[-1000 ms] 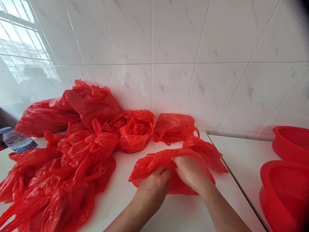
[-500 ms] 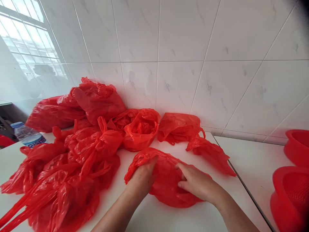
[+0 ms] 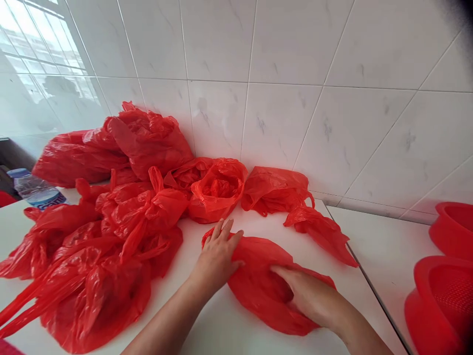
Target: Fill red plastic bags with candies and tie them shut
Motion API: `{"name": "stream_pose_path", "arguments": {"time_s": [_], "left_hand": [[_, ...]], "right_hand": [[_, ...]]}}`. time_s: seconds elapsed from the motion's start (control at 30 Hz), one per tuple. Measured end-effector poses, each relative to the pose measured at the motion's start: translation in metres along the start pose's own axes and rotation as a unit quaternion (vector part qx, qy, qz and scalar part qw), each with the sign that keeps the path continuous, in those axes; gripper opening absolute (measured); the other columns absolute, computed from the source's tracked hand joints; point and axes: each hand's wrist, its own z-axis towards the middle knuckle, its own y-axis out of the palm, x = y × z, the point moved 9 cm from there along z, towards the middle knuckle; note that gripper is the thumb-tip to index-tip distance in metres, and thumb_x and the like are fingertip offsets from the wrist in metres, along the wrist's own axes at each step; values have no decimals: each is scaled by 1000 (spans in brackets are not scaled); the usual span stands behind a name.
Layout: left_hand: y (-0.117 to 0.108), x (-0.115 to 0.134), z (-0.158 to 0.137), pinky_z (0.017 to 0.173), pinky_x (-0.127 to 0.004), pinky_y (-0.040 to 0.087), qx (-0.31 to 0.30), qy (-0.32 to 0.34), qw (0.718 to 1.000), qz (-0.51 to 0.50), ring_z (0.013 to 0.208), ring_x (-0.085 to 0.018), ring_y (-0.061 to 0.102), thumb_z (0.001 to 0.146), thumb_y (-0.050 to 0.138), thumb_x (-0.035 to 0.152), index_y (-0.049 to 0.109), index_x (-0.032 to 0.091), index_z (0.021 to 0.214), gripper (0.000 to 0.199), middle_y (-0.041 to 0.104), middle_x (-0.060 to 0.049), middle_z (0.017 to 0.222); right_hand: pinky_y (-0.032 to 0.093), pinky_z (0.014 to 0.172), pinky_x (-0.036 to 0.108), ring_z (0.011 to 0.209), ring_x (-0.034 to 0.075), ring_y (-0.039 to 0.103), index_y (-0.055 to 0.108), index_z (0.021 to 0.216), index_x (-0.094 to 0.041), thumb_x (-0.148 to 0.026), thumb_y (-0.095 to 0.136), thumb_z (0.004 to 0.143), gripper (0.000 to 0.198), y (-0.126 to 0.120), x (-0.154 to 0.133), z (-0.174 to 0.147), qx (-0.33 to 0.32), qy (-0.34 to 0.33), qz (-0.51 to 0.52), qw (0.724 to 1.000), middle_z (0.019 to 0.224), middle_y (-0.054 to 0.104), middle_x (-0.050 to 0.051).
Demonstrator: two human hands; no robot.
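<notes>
A thin red plastic bag (image 3: pixel 260 291) lies loosely spread on the white table in front of me. My left hand (image 3: pixel 218 254) rests over its left end, palm down, with the fingers spread and open. At the right part of the same bag, my right hand (image 3: pixel 310 293) reaches into its folds. One finger of that hand is stretched out toward the left; the other fingertips are hidden by the hand and the film. Neither hand appears to grip the bag.
Left is a heap of knotted red bags (image 3: pixel 107 276), with full red bags (image 3: pixel 148 143) behind. An opened red bag (image 3: pixel 218 192) and flat bags (image 3: pixel 275 190) lie near the tiled wall. A water bottle (image 3: pixel 37 190) lies far left; red plastic baskets (image 3: pixel 436 305) stand right.
My left hand has come out from under the bag's upper edge and now spreads on top of it. My right hand has shifted slightly right and down, deeper in the folds. The view tilted slightly.
</notes>
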Motion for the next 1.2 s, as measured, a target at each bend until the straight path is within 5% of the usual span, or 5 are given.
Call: {"name": "stream_pose_path", "arguments": {"time_s": [0.13, 0.23, 0.5, 0.67, 1.2], "left_hand": [[11, -7, 1, 81, -38, 44, -65, -63, 987, -136, 99, -26, 59, 81, 54, 31, 65, 24, 102, 25, 65, -9, 109], [16, -2, -2, 60, -29, 38, -85, -102, 968, -211, 63, -17, 52, 85, 43, 31, 58, 20, 66, 26, 57, -1, 65], [43, 2, -7, 49, -21, 35, -140, -167, 847, -484, 51, -9, 42, 80, 51, 46, 50, 19, 72, 28, 49, 4, 61], [37, -27, -1, 47, -20, 27, -20, -220, 869, -442, 50, -9, 37, 74, 58, 41, 53, 18, 63, 26, 45, 5, 56], [34, -53, 0, 51, -26, 44, 33, -269, 814, -514, 49, -11, 48, 78, 49, 51, 44, 19, 69, 33, 48, 3, 59]], "right_hand": [[42, 62, 26, 76, 17, 61, 62, 114, -38, -20, 53, 73, 46, -8, 5, -13, -18, 24, 15, 999, 89, 67, -2], [46, 75, 28, 91, 18, 61, 59, 120, -36, -31, 52, 80, 40, -26, -2, -16, 30, 30, 44, 998, 98, 66, -1], [44, 49, 24, 56, 13, 58, 61, 94, -18, -57, 45, 85, 43, -24, 32, 6, 69, 67, 310, 946, 75, 64, 3], [33, 42, 19, 48, 7, 50, 60, 88, -15, -57, 49, 84, 43, -11, 65, 19, 24, 81, 415, 906, 68, 60, 1], [38, 60, 24, 80, 15, 53, 58, 88, -29, -18, 61, 58, 32, 6, -5, -10, -54, -2, -10, 998, 92, 60, -5]]}}
